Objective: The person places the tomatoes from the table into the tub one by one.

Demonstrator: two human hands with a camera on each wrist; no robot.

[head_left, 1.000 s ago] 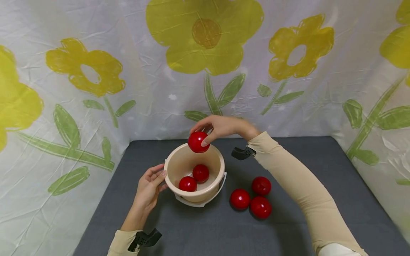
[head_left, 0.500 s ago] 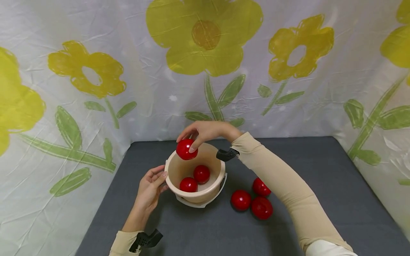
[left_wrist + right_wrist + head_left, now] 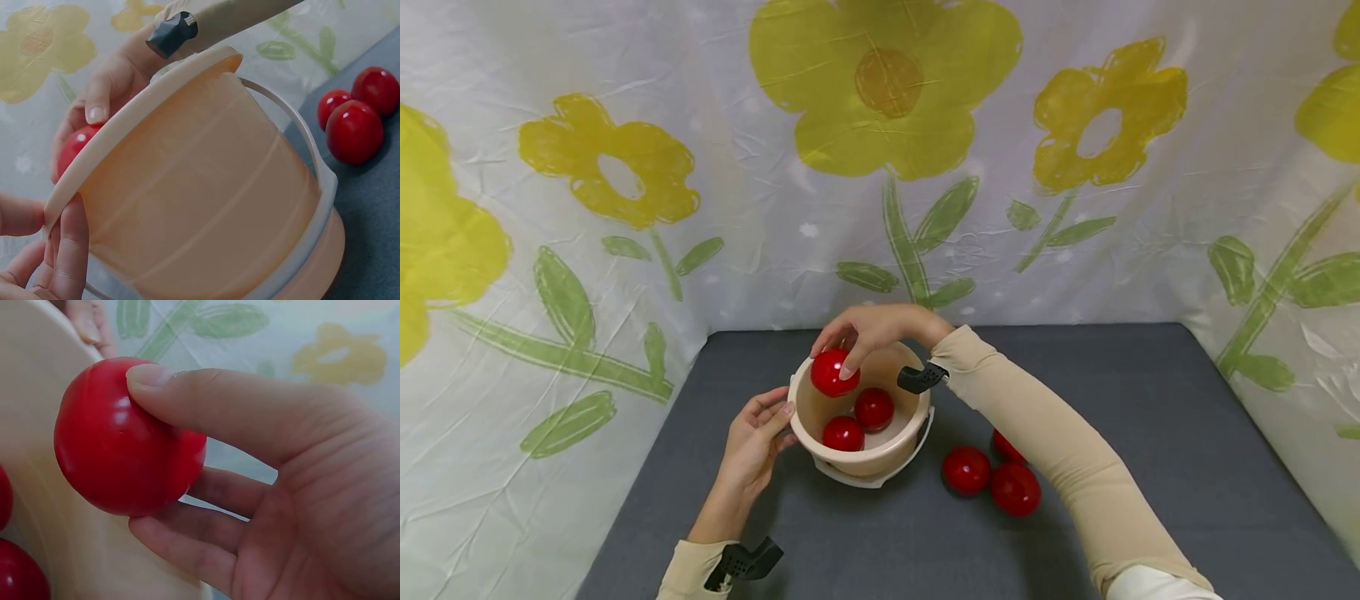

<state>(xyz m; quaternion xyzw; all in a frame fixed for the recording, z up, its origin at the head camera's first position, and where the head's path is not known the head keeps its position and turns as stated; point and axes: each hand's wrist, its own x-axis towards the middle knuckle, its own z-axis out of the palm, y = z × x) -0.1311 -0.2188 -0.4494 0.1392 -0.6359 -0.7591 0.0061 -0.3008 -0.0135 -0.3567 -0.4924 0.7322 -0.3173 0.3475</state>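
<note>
A cream plastic bucket point(image 3: 891, 457) with a pale handle stands on the table, its mouth tilted towards the head camera. My left hand point(image 3: 751, 442) pinches its left rim, as the left wrist view point(image 3: 65, 250) also shows. Over the mouth, just inside the back left of the rim, my right hand point(image 3: 876, 329) grips a glossy red ball point(image 3: 835, 372) between thumb and fingers. The right wrist view shows this ball point(image 3: 119, 444) close up, smooth and round. Two similar red balls, one nearer point(image 3: 843, 434) and one farther back point(image 3: 874, 409), lie on the bucket's floor.
Right of the bucket, three more red balls point(image 3: 966, 470) sit together on the dark grey table point(image 3: 865, 550); my right forearm partly covers one. A white curtain point(image 3: 760, 242) with yellow flowers hangs behind and along the sides.
My right hand has carried the red ball left and down, from above the bucket's back rim to just inside its mouth. The left hand keeps its hold on the rim.
</note>
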